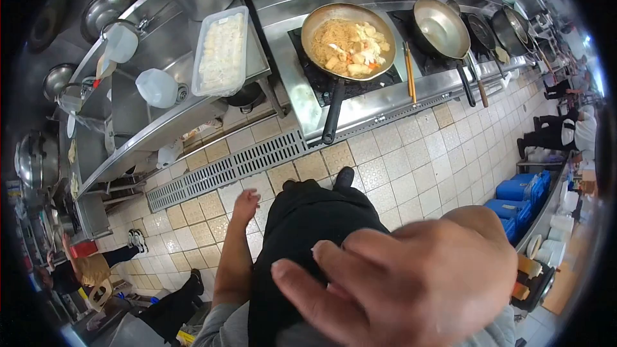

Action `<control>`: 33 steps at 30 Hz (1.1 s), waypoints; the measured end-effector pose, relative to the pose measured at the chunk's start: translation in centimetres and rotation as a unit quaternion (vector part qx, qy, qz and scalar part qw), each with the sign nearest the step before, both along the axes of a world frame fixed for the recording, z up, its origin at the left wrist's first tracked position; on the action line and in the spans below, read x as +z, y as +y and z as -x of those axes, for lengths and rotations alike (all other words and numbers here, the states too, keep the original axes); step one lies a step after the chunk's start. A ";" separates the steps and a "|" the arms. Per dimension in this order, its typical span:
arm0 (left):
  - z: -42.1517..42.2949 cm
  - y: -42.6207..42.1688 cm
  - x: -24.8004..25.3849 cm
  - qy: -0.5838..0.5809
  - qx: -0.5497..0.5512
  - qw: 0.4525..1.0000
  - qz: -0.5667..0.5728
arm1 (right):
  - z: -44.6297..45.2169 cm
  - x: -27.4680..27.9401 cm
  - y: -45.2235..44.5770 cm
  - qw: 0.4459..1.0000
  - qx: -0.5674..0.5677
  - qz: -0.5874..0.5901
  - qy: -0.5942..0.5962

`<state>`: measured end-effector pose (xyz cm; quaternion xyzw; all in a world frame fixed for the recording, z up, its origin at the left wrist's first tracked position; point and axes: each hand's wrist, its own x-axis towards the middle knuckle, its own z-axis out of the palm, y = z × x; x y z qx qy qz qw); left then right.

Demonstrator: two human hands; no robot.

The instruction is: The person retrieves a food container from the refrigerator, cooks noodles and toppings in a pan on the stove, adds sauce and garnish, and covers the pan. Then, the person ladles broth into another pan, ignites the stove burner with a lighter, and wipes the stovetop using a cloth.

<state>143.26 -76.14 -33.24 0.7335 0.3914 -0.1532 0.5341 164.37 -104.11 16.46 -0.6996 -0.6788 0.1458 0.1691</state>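
Note:
My right hand point(411, 283) is raised close to the camera, large and slightly blurred. Its fingers are loosely bent and apart, and nothing shows in them. Lower down, beside my left thigh, my left hand point(247, 205) hangs with loosely curled fingers, holding nothing I can see. In front of me a frying pan point(308, 26) rests on a stove burner, its black handle pointing toward me. Thin noodles point(331, 40) fill its left part, and pale chunks with orange pieces point(363, 51) lie on the right. Neither hand touches the pan.
Chopsticks point(409, 74) lie right of the pan, near a second pan point(442, 29) holding some liquid. A plastic tub of pale food point(222, 54) sits at the sink's edge, with a plastic jug point(157, 88) inside the sink. Other people point(569, 133) stand at right and left.

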 end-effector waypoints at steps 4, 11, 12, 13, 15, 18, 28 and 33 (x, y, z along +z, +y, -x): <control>6.2 -1.4 -3.6 0.087 0.036 0.995 0.041 | -3.1 -6.0 -3.0 0.988 -0.130 0.010 0.088; 8.5 -4.4 -0.5 0.174 0.194 0.959 0.108 | -5.6 -31.7 -15.5 0.854 -0.457 0.187 0.165; 8.0 -4.8 -0.5 0.163 0.199 0.960 0.113 | -4.7 -36.2 -18.4 0.853 -0.438 0.244 0.147; 7.4 -5.2 -0.7 0.161 0.190 0.962 0.112 | -3.4 -40.4 -21.5 0.848 -0.418 0.300 0.130; 5.2 -5.7 -1.5 0.158 0.164 0.968 0.108 | -0.1 -47.5 -27.8 0.835 -0.383 0.363 0.157; 0.8 -6.6 -0.7 0.120 0.042 0.987 0.103 | 4.3 -46.2 -33.1 0.515 -0.645 0.334 0.455; -12.1 -1.8 -4.3 0.203 -0.251 0.943 0.083 | 25.5 -38.5 -37.2 0.244 -0.906 -0.055 0.342; -14.6 -2.3 -3.8 0.164 -0.235 0.955 0.076 | 38.1 -41.3 -39.8 0.212 -0.961 -0.075 0.161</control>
